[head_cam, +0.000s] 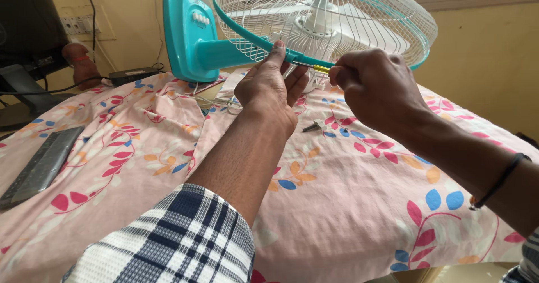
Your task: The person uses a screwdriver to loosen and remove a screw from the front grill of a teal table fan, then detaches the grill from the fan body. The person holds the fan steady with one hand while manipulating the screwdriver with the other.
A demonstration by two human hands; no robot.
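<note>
A teal and white table fan (196, 36) lies on its side on a pink floral cloth (348, 204). Its white wire guard (337, 14) has a teal rim (247, 36). My left hand (272, 86) grips the lower part of that rim, thumb pressed on it. My right hand (376, 89) holds a small screwdriver (314, 67) with a yellow handle, its metal tip pointing at the rim next to my left thumb. A small dark screw or clip (311, 127) lies on the cloth below my hands.
A dark remote-like slab (39, 165) lies at the left edge of the cloth. A black adapter (132, 74) with cables and a monitor stand (22, 92) sit at the back left. A yellow wall and window sill stand behind the fan.
</note>
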